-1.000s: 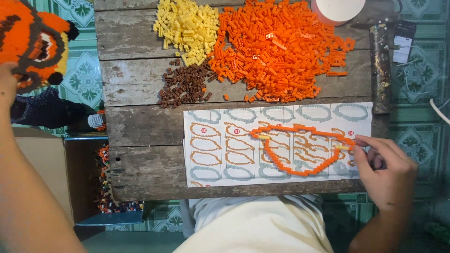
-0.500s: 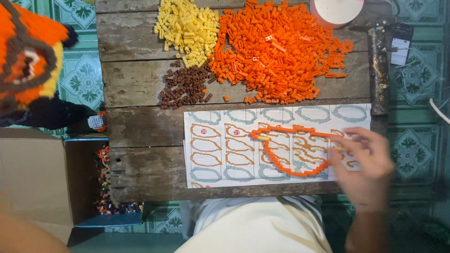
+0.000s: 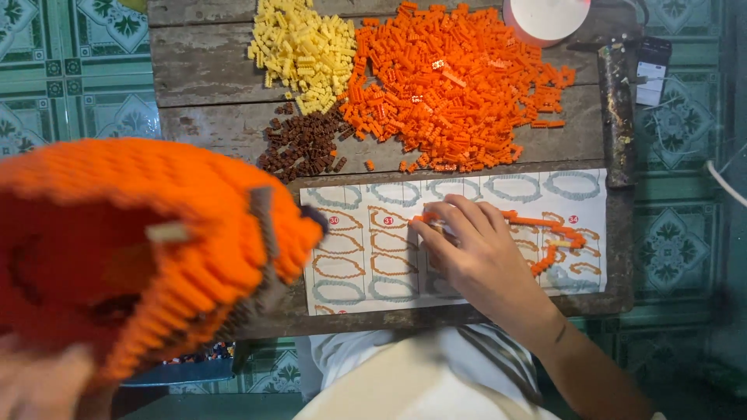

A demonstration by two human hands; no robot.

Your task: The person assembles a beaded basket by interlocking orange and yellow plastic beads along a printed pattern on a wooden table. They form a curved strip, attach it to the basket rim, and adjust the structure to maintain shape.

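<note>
My left hand (image 3: 43, 385) holds up a large hollow model built of orange bricks (image 3: 140, 249), close to the camera and blurred, covering the table's left side. My right hand (image 3: 467, 249) lies on the white instruction sheet (image 3: 358, 268), fingers curled over the left end of a thin ring of orange bricks (image 3: 556, 233) that rests on the sheet. Whether the fingers grip the ring I cannot tell.
On the wooden table (image 3: 210, 70) lie a big heap of orange bricks (image 3: 451, 85), a yellow heap (image 3: 303, 50) and a small brown heap (image 3: 303, 144). A white round object (image 3: 548, 15) and a phone (image 3: 650, 70) sit at the back right. Tiled floor surrounds the table.
The orange model has swung from the far left toward the middle, much closer to the camera. My right hand has slid left along the sheet, from the ring's right end to its left end.
</note>
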